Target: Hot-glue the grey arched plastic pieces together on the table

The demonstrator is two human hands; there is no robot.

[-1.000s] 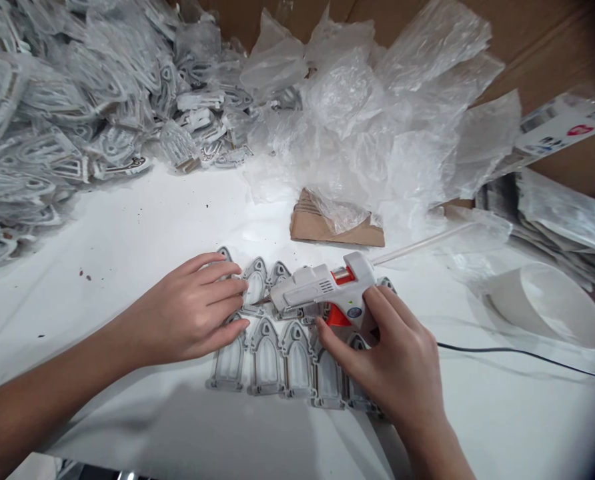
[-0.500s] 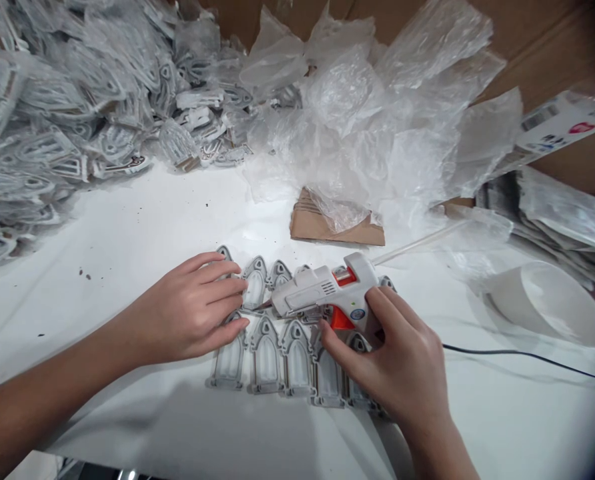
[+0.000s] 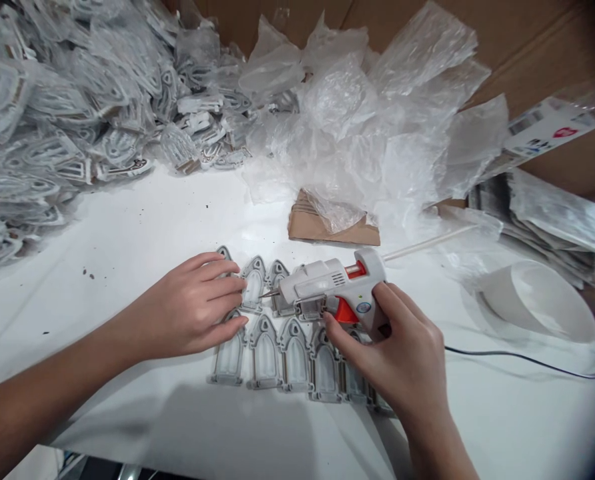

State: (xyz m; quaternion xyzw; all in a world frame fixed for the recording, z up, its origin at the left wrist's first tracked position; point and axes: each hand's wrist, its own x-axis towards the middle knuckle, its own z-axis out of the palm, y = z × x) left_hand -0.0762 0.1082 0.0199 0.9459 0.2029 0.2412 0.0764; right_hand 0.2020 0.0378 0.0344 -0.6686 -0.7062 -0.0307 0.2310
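My right hand (image 3: 402, 360) grips a white glue gun (image 3: 327, 288) with an orange trigger, index finger on the trigger. Its nozzle points left, just above a grey arch-shaped piece (image 3: 253, 285) in the back row. My left hand (image 3: 190, 310) lies flat with fingers stretched out, pressing on the left end of two rows of grey arch-shaped pieces (image 3: 277, 357) laid on the white table (image 3: 142, 233). A clear glue stick (image 3: 427, 241) sticks out of the gun's rear.
A big heap of bagged arch pieces (image 3: 67, 113) fills the back left. Crumpled clear plastic bags (image 3: 367, 127) and a brown cardboard piece (image 3: 332, 227) lie behind the gun. A white roll (image 3: 537, 300) and the gun's black cord (image 3: 522, 357) are at right. Cardboard wall behind.
The glue gun has shifted slightly right and up, its nozzle rising from the gap between the rows to over a back-row piece. My left hand has stayed put.
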